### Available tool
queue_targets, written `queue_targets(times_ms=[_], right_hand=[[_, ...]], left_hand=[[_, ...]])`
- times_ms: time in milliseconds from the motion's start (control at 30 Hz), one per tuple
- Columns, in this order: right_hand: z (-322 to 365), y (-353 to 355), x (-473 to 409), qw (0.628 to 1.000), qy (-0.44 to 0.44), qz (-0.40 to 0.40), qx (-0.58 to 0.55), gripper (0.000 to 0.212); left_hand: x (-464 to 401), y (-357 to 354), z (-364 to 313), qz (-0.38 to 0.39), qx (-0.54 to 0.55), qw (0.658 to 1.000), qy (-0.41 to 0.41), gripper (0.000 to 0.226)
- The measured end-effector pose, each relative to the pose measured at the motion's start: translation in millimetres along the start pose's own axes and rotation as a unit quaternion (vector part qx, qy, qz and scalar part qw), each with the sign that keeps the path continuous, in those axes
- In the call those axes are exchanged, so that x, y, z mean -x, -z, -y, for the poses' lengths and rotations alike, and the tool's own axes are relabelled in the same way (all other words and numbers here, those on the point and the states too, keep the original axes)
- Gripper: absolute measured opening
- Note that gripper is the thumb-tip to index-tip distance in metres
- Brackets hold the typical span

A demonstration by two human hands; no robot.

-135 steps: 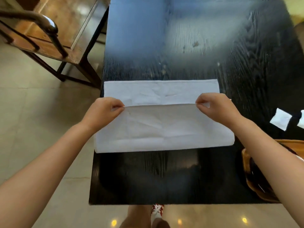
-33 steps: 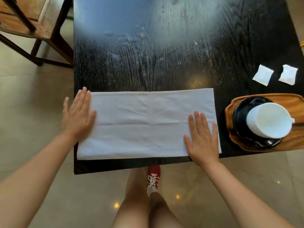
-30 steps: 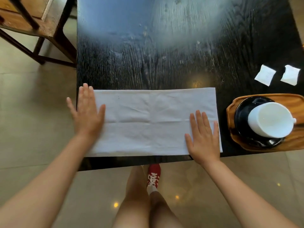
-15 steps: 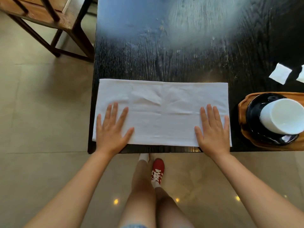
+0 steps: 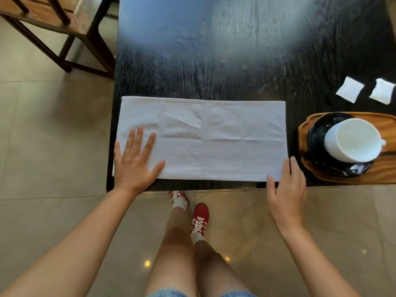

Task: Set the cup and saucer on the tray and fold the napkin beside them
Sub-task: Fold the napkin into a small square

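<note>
Cup (image 5: 351, 139) and saucer (image 5: 321, 146) are found seated on the wooden tray (image 5: 383, 170) at the right table edge; that part is judged done. The napkin (image 5: 214, 140) is laid flat as a long rectangle on the black table (image 5: 214, 61), just left of the tray, creased but not compact. The left hand (image 5: 132, 166) is pressed flat on its near left corner, fingers spread, nothing gripped. The right hand (image 5: 287, 189) is set at the near right corner, open, holding nothing. Further folds are judged outstanding.
</note>
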State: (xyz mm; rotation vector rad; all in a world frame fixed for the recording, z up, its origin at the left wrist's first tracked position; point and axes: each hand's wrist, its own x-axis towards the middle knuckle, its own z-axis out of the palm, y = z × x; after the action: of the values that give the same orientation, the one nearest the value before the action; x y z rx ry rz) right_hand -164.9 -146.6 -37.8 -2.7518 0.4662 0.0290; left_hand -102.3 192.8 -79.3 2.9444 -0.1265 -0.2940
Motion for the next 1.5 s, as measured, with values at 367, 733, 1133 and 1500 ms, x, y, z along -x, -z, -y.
queue_targets(times_ms=[367,733,1133,1500], right_hand=[[9.0,19.0,-19.9,0.954,-0.247,0.002,-0.170,0.034],[32.3,50.8,-26.5,0.891,-0.241,-0.008,-0.386,0.005],[165.5,36.0,-13.4,0.942,0.029,0.125,-0.311,0.005],[241.8,-15.8,11.7,0.932,0.162,0.219,-0.237,0.007]], left_hand=[[4.8,2.7,-2.4,0.014,0.011,1.000,0.011,0.077],[25.3,10.2,-19.5,-0.036,0.111,0.990,0.084,0.079],[-96.8,106.2,-123.3,0.123,0.585,0.787,0.150,0.026],[-71.0,98.9,8.8,-0.032,0.533,0.822,0.198,0.027]])
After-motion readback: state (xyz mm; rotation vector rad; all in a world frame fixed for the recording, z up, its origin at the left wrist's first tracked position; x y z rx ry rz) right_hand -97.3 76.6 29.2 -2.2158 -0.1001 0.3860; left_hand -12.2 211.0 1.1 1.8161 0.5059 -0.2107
